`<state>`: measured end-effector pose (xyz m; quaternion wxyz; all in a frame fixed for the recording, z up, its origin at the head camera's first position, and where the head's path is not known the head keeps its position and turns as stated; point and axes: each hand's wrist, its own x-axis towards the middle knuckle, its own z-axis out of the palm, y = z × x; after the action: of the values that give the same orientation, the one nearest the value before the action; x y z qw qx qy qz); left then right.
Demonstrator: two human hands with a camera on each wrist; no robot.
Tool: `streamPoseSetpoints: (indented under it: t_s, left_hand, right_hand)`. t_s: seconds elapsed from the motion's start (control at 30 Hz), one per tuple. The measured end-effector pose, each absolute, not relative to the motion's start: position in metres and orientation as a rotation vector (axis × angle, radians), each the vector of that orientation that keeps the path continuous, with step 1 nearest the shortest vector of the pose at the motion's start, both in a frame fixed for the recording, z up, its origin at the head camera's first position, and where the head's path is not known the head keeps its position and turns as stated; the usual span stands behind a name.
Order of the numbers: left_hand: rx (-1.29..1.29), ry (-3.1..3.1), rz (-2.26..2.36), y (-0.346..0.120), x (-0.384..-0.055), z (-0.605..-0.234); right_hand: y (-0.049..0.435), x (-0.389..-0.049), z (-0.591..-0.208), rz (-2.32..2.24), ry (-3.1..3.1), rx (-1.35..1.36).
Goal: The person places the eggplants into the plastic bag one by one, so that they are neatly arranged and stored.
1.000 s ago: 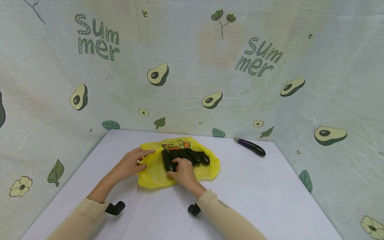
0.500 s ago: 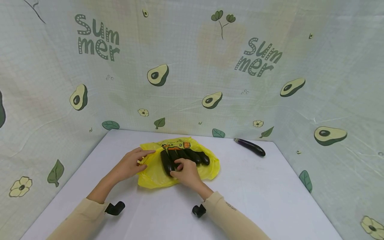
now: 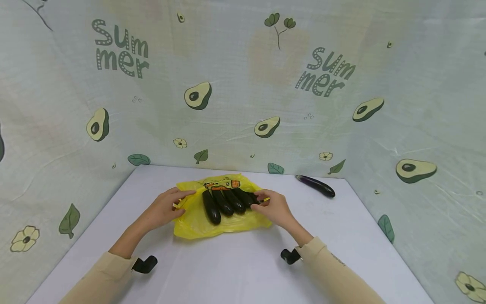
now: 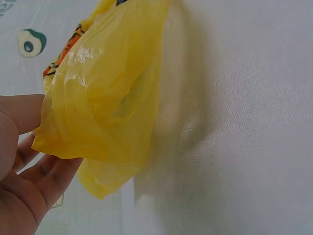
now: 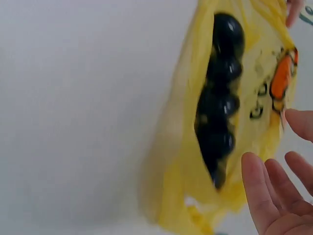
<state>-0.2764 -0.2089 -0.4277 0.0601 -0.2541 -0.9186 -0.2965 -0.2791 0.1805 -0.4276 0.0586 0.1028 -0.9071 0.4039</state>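
Note:
A yellow plastic bag (image 3: 193, 226) lies on the table with its mouth spread towards me. Inside, several dark eggplants (image 3: 211, 209) rest side by side, their glossy ends showing. My left hand (image 3: 163, 211) holds the bag's left edge between thumb and fingers; the left wrist view shows the yellow film (image 4: 102, 98) running in among them. At the bag's right edge is my right hand (image 3: 277, 209), fingers bent loosely and spread apart, overlapping the rightmost eggplants. In the right wrist view no object sits between its fingers (image 5: 259, 191).
One more eggplant (image 3: 316, 185) lies alone at the back right of the white table (image 3: 212, 274). Patterned cloth (image 3: 231, 63) with avocado prints closes off the back and both sides. A black wrist camera (image 3: 290, 256) sticks out from each wrist.
My right hand has left the eggplants at the middle of the bag and moved right to its right edge. The leftmost eggplant has shifted slightly. My left hand stays put.

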Motion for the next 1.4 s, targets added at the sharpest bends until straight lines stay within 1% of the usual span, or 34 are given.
streamPoseSetpoints:
  t_s: [0.27, 0.53, 0.7, 1.17, 1.4]
  left_hand:
    - [-0.76, -2.775, -0.887, -0.21, -0.275, -0.427]
    - [-0.766, -2.784, -0.895, -0.209, -0.276, -0.427]
    - [-0.765, -2.796, -0.902, -0.208, -0.277, -0.428]
    - [-0.768, -2.783, -0.911, -0.206, -0.276, -0.426]
    - [-0.77, -2.792, -0.885, -0.208, -0.278, -0.427]
  right_hand:
    - [0.253, -0.291, -0.417, 1.058, -2.747, 0.229]
    - [0.322, -0.307, -0.419, 0.893, -2.741, 0.193]
    - [0.357, -0.315, -0.423, 0.822, -2.725, 0.19]
    - [0.424, -0.336, -0.444, 0.683, -2.781, 0.145]
    - [0.44, -0.342, -0.455, 0.722, -2.831, 0.081]
